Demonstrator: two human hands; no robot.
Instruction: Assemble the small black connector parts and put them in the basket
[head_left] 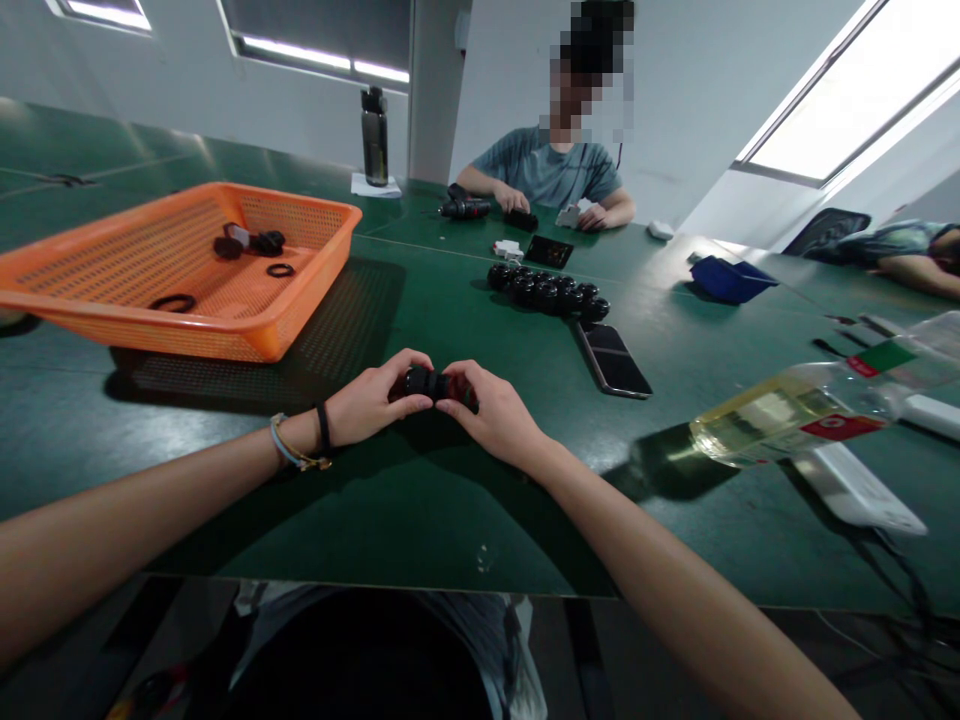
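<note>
A small black cylindrical part [426,382] is held level just above the green table [420,500], near its front edge. My left hand [375,398] grips its left end between thumb and fingers. On the right end, the thumb and fingers of my right hand [491,408] are closed. Fingers hide both ends of the part. Beyond my hands lies a cluster of round black pieces [547,290], with a phone [613,360] beside it.
An orange basket [315,290] holding black parts stands at the left. At the right are a tilted bottle of yellow liquid [787,415], a white power strip [855,488] and a blue bin [731,279]. Across the table sits a person [551,165] near a black drill [465,207].
</note>
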